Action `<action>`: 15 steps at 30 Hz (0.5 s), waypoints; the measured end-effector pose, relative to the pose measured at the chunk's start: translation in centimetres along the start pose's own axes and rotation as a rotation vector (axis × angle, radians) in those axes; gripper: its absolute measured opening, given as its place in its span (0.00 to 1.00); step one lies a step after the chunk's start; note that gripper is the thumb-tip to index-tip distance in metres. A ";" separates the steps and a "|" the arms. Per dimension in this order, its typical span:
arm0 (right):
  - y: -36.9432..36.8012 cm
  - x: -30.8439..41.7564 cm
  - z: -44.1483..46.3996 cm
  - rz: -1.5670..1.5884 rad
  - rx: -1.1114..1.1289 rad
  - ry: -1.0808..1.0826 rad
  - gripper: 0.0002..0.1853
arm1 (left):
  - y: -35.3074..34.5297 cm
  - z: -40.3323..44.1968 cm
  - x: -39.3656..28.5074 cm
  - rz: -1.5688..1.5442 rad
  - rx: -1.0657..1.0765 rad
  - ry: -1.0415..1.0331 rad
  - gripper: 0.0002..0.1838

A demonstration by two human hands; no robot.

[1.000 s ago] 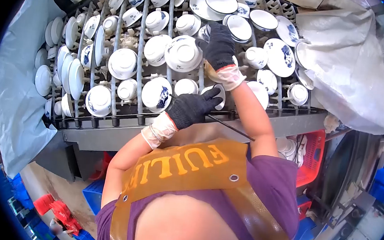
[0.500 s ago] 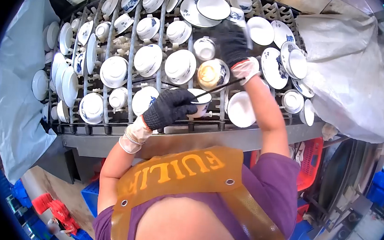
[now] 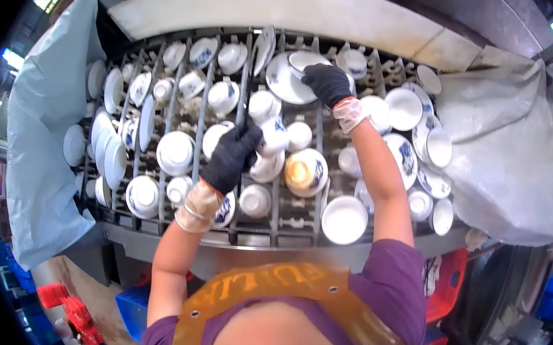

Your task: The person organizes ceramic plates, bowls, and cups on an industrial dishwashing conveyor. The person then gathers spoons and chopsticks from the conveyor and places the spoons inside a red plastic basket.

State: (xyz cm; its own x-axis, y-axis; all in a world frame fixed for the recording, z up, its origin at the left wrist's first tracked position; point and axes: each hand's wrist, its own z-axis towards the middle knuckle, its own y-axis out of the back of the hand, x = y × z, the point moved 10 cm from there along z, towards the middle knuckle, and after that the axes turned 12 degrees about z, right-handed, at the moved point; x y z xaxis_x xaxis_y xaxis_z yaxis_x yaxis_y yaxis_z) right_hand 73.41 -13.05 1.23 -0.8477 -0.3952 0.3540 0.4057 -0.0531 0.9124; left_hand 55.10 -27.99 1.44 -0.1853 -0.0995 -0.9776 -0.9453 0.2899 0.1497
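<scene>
My left hand (image 3: 230,158), in a black glove, is closed at the edge of a blue-patterned white bowl (image 3: 273,137), above the rack's middle. A thin dark stick stands up from this hand. At the back of the rack, my right hand (image 3: 328,85), also black-gloved, has its fingers on the rim of a white bowl (image 3: 301,60). That bowl lies over a large white plate (image 3: 284,81). Between and below the hands are an upturned small bowl (image 3: 299,136) and a bowl with a yellow-brown base (image 3: 300,174).
Bowls and plates fill much of the slatted rack (image 3: 275,218). Plastic sheets hang at its left (image 3: 50,133) and right (image 3: 508,153). A metal ledge (image 3: 263,253) runs along the near edge. A red crate (image 3: 449,286) stands at the lower right.
My left hand has moved up and now has a patterned bowl at its fingers. The right hand has moved to the bowl on the large plate. The view has tilted, showing more behind the rack.
</scene>
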 end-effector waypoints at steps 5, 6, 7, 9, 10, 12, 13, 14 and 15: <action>2.7 -7.4 6.1 0.792 -0.364 -0.302 0.16 | -2.8 0.2 2.1 -0.157 0.075 0.202 0.13; 1.9 -6.8 8.1 0.211 -0.327 -0.009 0.14 | -3.3 0.4 2.2 -0.162 0.069 0.192 0.12; -0.3 -8.9 9.6 0.078 -0.217 -0.096 0.18 | -3.6 0.5 2.4 -0.168 0.062 0.182 0.12; -3.3 -12.0 8.7 0.458 -0.211 -0.433 0.24 | -3.4 0.5 2.6 -0.072 0.065 0.103 0.12; -4.3 -11.5 7.2 0.436 -0.090 -0.534 0.29 | -3.3 0.4 2.2 0.027 0.072 0.028 0.12; -4.8 -9.0 5.3 0.243 -0.002 -0.450 0.25 | -3.2 0.3 3.2 -0.087 0.059 0.135 0.12; -4.3 -7.5 4.8 0.172 0.013 -0.410 0.23 | -3.3 0.0 4.1 -0.202 0.048 0.236 0.12; -3.6 -7.3 4.7 0.174 0.018 -0.408 0.23 | -2.9 0.5 3.6 0.002 0.047 0.063 0.12; -3.2 -6.5 5.1 0.176 0.076 -0.318 0.23 | -2.8 0.3 3.4 0.006 0.044 0.061 0.12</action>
State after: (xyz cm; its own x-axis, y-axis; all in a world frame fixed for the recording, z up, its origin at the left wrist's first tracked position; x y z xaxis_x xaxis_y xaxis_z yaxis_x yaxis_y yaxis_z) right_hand 75.90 -5.66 -2.93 -0.8359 -0.0872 0.5419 0.5382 0.0630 0.8404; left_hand 57.19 -28.88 -2.30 -0.2084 -0.1554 -0.9656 -0.9317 0.3319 0.1477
